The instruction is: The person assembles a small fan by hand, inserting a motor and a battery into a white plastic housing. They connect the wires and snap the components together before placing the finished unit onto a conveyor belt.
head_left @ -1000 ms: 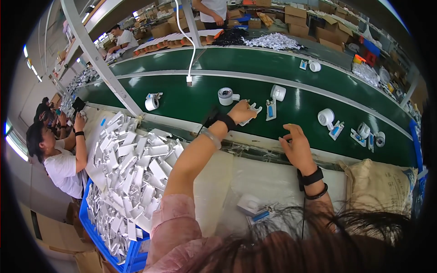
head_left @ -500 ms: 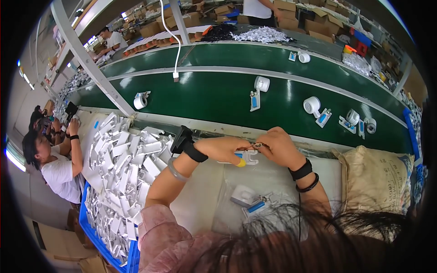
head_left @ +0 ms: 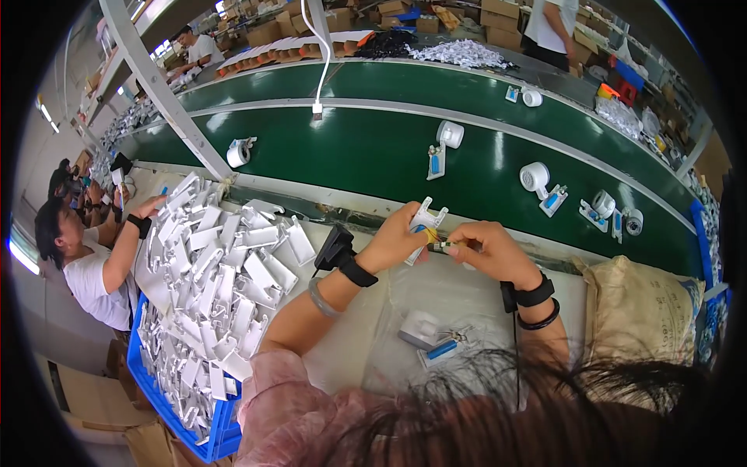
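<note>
My left hand point(head_left: 395, 240) grips a white plastic housing point(head_left: 429, 214) with a forked end, tilted up over the near edge of the bench. My right hand point(head_left: 494, 251) is closed in a pinch just to the right. At its fingertips shows a small greenish part point(head_left: 445, 244) with thin wires, close to the housing; whether they are joined I cannot tell. Below my hands, on the plastic-covered bench, lie a white and grey round-ended piece point(head_left: 419, 328) and a white housing with a blue cell point(head_left: 442, 349), loose wires at its end.
At left, white plastic housings point(head_left: 204, 288) heap over a blue crate point(head_left: 222, 436). Several round white units with blue-celled housings sit on the green conveyor point(head_left: 334, 152). A white cable point(head_left: 327, 58) hangs over it. A woven sack point(head_left: 642, 311) stands right. A co-worker point(head_left: 97, 268) reaches toward the heap.
My left hand has raised and turned the housing from lying level to pointing up. My right hand has shifted slightly lower and right. The co-worker's arm now reaches to the heap.
</note>
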Tool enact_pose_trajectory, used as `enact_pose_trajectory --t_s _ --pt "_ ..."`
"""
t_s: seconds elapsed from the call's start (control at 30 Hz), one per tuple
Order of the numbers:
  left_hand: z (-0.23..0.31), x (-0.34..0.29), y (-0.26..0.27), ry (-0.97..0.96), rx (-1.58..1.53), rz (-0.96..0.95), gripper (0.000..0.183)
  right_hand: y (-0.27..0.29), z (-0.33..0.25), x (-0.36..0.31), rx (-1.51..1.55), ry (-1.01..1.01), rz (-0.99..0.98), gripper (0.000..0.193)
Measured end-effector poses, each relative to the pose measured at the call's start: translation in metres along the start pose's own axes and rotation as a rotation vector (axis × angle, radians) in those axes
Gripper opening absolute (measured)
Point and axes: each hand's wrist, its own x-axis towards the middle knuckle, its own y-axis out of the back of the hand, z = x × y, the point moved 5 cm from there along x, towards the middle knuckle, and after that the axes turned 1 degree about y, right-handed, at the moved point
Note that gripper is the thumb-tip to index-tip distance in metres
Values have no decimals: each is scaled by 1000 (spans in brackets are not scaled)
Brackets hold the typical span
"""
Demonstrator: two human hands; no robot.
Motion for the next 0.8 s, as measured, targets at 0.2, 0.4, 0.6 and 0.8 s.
enact_pose_trajectory --t_s 0.2,0.4,0.6,0.8 --pt "13 -4 5 -3 -335 -18 26 -6 -11 5 -566 254 301 10" --pt "-5 1 -1 27 -297 24 29 -10 -26 -1 -664 385 573 16" --pt "3 -5 -10 -63 -283 13 35 -9 -23 1 -565 411 562 18" --pt "12 -10 -18 -104 -269 -26 36 -11 -28 -2 -574 496 510 20"
